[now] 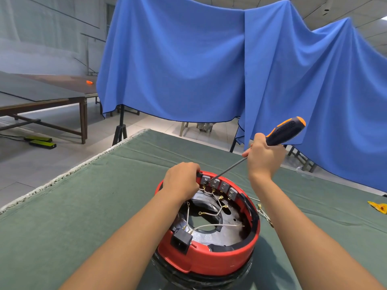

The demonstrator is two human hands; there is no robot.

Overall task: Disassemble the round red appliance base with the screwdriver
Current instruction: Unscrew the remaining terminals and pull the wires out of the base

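Observation:
The round red appliance base [211, 260] lies open side up on the green table cover, showing white wires, a black socket and a row of grey switch blocks [219, 186] along its far rim. My left hand [181, 181] grips that far rim at its left end, fingers curled over the edge. My right hand [264, 156] holds the screwdriver [285, 130] by its black and orange handle, above and to the right of the base. The steel shaft slants down to the left, with its tip at the leftmost switch block.
A green cloth [83, 206] covers the table, whose left edge runs diagonally. Loose wires with brass terminals [264, 213] lie right of the base, and a yellow scrap [378, 207] sits at the far right. A blue sheet [209, 59] hangs behind; a wooden table [41, 95] stands left.

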